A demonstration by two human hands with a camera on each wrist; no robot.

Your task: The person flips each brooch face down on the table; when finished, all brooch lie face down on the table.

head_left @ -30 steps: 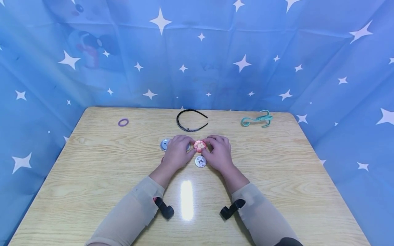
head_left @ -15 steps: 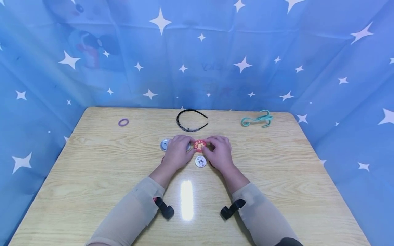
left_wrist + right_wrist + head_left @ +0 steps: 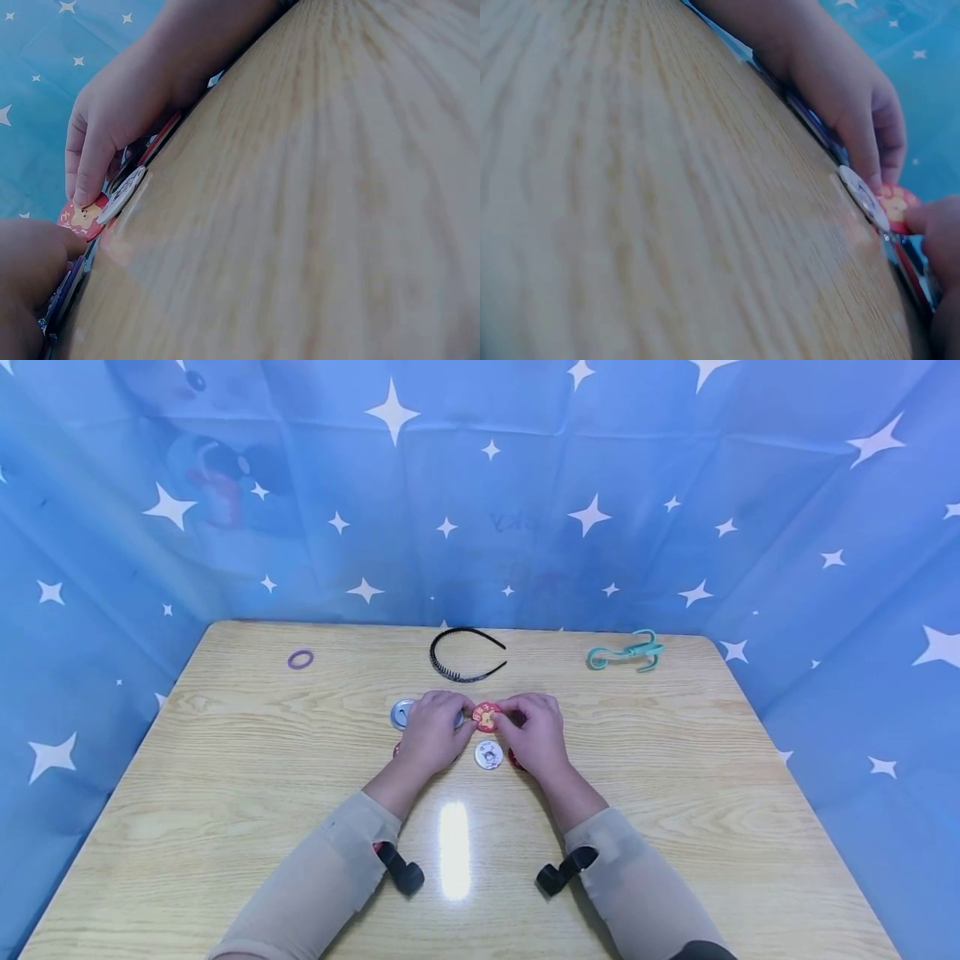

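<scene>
Between the two hands a round red badge (image 3: 486, 717) with a yellow figure is pinched by thumbs and fingertips from both sides. The left hand (image 3: 435, 727) grips its left edge and covers parts of blue round badges (image 3: 401, 714). On the badge's right side is the right hand (image 3: 536, 731), its thumb on the face. A white round badge (image 3: 489, 755) lies just below, on the table. Dark red badges show partly beside the right hand (image 3: 515, 759) and under the left. In the left wrist view the red badge (image 3: 81, 217) is tilted up behind the white one (image 3: 122, 195).
Along the table's (image 3: 637, 827) far side lie a purple ring (image 3: 301, 659), a black toothed headband (image 3: 442, 667) and a teal curled item (image 3: 628, 651). A blue curtain with white stars (image 3: 480, 485) hangs behind the table.
The red badge has turned between the fingers, its pattern now at another angle. The right hand has shifted slightly, showing more of the dark red badge beside it. The left hand stays in place.
</scene>
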